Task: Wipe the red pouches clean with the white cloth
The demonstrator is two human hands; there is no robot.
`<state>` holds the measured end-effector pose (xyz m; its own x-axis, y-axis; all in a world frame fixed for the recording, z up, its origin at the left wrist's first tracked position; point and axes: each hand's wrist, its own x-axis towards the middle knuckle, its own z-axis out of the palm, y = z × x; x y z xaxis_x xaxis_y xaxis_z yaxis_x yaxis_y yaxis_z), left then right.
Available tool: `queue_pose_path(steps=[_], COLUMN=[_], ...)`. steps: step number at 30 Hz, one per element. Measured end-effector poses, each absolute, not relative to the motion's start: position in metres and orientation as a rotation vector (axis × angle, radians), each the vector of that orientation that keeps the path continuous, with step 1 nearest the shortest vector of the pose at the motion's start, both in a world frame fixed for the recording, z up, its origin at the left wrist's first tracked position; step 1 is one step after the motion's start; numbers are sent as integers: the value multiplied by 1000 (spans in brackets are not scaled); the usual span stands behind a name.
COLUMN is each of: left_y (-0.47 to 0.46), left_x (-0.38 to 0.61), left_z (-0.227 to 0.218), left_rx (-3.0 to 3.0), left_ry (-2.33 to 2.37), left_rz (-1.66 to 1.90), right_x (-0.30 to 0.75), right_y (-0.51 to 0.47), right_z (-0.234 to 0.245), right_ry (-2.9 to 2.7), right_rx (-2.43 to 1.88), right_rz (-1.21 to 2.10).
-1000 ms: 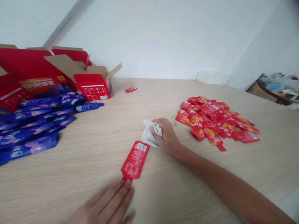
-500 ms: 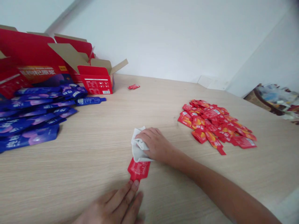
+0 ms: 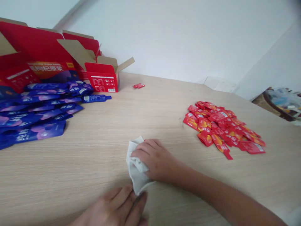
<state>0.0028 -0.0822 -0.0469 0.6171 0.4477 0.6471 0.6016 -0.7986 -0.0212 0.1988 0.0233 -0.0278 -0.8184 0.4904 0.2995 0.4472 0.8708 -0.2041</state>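
Note:
My right hand (image 3: 157,160) is closed over a folded white cloth (image 3: 138,177) and presses it down on the wooden table. Under the cloth lies a red pouch, now almost wholly covered; only a sliver of red shows by my right fingertips. At the cloth's lower corner, the fingers of my left hand (image 3: 119,204) are pressed together on the pouch's narrow spout end, which they and the cloth hide. To the right of my hands spreads a heap of red pouches (image 3: 218,122) with orange pictures.
Dark blue pouches (image 3: 39,130) lie piled at the left. Behind them stand red cartons, including a small red box (image 3: 103,78) with raised flaps. One small red packet (image 3: 139,85) lies near the white wall. A container of plastic-wrapped items (image 3: 282,100) stands beyond the table's right edge.
My right hand has drawn the cloth down towards my left hand, covering the red pouch that showed before. My left hand stays at the spout end. The view has shifted slightly.

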Motion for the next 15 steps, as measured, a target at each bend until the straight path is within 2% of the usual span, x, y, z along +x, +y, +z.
queue_pose_path(steps=[8,11,15], left_y=[-79,-80,-77], left_x=[-1,2,2], left_z=[-44,-45,-37], left_rx=[-2596,-2554,-2605], left_ry=[-777,-858,-804], left_rz=[-799,-919,-851], right_x=[232,220,199], right_y=[77,53,26], right_z=[-25,-20,-23], right_ry=[-2448,-2383,-2625], right_rx=[-1098,-952,-658], right_rz=[16,81,174])
